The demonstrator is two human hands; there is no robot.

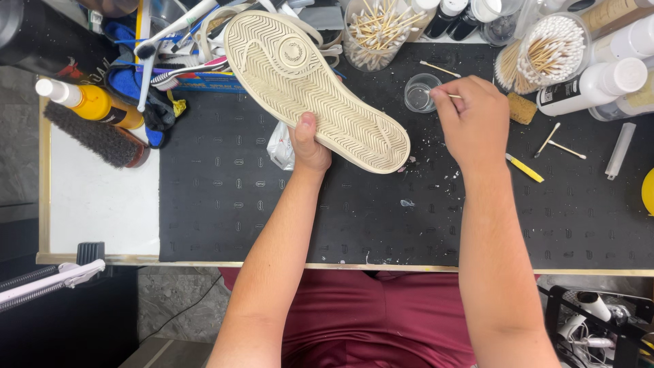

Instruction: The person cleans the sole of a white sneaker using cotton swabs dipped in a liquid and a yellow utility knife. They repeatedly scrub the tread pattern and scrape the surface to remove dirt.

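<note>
My left hand [310,144] grips a cream shoe [310,85] by its side, sole turned up toward me, the sole showing a zigzag tread. My right hand [471,119] is closed on a thin wooden cotton swab [455,96], its tip held by a small clear cup [420,92] on the black mat [225,204]. The swab is mostly hidden by my fingers. A crumpled white wrapper [280,146] lies under the shoe beside my left thumb.
Jars of cotton swabs [377,28] [553,49] and white bottles [593,85] stand at the back. A yellow spray bottle [88,102], a dark brush [95,136] and toothbrushes [180,71] lie at left. Loose swabs [555,140], a yellow tool [524,167] and a cork block [522,108] lie at right.
</note>
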